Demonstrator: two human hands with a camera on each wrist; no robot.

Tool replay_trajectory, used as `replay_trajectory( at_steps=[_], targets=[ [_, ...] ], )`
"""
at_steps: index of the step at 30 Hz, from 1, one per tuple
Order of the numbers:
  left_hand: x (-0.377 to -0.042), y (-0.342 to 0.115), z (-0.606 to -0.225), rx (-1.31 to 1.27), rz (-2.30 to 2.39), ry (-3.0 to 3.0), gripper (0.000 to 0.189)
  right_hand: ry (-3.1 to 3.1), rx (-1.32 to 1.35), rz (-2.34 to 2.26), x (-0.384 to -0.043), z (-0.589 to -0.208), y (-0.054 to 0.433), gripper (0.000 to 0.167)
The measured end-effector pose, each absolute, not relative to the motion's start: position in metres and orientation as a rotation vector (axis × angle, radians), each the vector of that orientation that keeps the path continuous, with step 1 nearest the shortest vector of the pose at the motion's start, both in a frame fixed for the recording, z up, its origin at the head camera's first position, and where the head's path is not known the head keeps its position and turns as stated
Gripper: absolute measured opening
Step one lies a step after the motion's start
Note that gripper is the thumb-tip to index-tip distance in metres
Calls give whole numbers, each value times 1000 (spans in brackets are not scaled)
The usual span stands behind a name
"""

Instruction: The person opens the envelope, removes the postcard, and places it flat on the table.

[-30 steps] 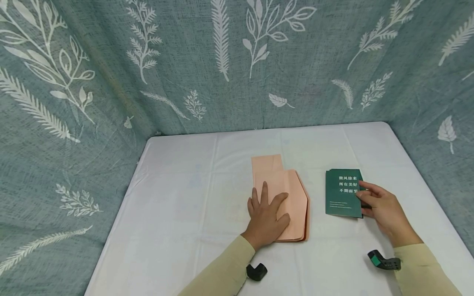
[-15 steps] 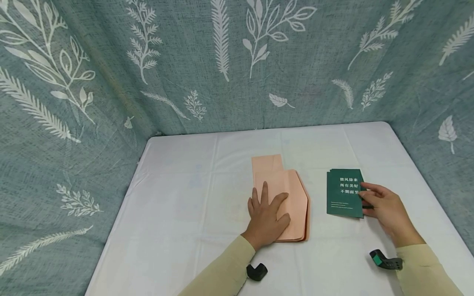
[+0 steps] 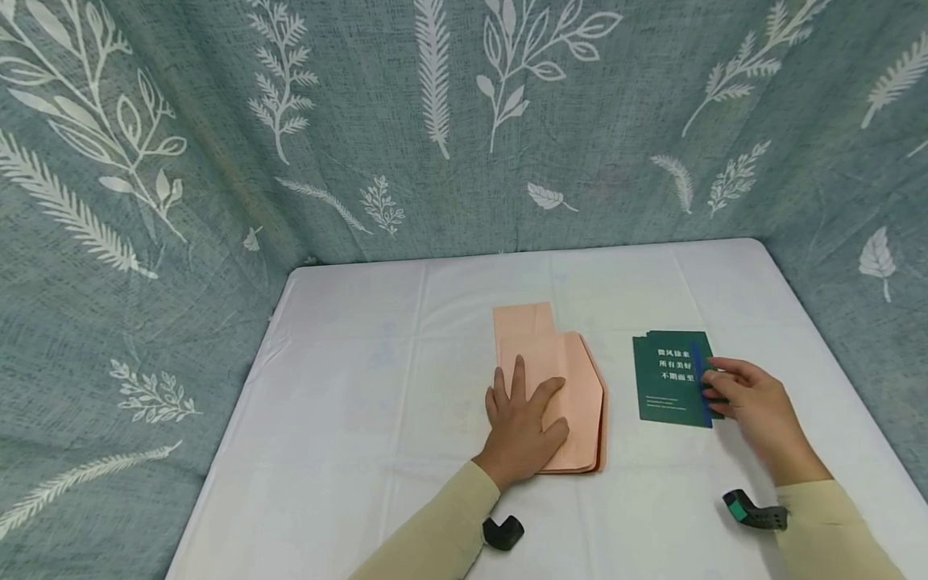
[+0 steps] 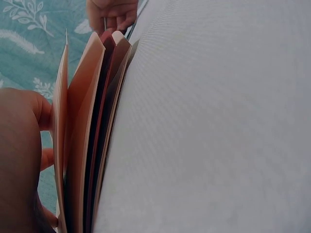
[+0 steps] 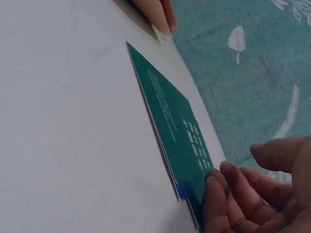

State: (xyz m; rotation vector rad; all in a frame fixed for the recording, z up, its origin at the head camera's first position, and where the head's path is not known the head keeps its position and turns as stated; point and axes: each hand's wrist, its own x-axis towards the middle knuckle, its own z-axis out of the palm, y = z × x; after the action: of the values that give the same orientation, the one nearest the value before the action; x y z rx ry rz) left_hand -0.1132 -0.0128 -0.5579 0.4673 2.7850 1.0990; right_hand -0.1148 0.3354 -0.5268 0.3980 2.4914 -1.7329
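Observation:
My left hand (image 3: 524, 427) rests with spread fingers on a stack of peach paper envelopes (image 3: 580, 435) at the middle of the table. In the left wrist view the layered envelopes (image 4: 82, 111) gape at one side, with dark red and dark layers between. My right hand (image 3: 757, 411) holds the right edge of several stacked green cards (image 3: 663, 387) with curled fingers. White lettering covers the top card, and a blue strip (image 3: 702, 387) shows along its right side. In the right wrist view the thumb stands apart from the cards (image 5: 170, 121), while fingertips overlap their edge.
A white cloth covers the table (image 3: 377, 387). Grey-green curtains (image 3: 464, 201) with white leaf prints hang behind it and at both sides. A peach rectangular piece (image 3: 524, 319) sticks out past the envelopes' far end. Black wrist devices (image 3: 503, 533) sit on both sleeves.
The top green card has slid and turned slightly left, and the blue strip has come into view beside the lettering. The right hand moved slightly rightward earlier; the left hand stays put.

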Motion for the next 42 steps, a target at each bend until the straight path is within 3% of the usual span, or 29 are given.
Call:
replay_trajectory(
  at_steps=[8, 17, 25, 31, 42],
  targets=[
    [-114, -12, -558, 467, 1094, 2786, 63, 2672, 215, -1592, -116, -526, 299, 46],
    [-114, -12, -559, 468, 1085, 2791, 62, 2909, -255, -1431, -116, -524, 251, 36],
    [-113, -12, -557, 476, 1053, 2812, 62, 2950, -639, -1154, -114, -538, 218, 53],
    [-113, -11, -556, 477, 1043, 2819, 60, 2948, -719, -810, -110, -546, 210, 55],
    [-115, -18, -558, 417, 1249, 2772, 60, 2920, -730, -755, -111, -552, 212, 54]
  ],
)
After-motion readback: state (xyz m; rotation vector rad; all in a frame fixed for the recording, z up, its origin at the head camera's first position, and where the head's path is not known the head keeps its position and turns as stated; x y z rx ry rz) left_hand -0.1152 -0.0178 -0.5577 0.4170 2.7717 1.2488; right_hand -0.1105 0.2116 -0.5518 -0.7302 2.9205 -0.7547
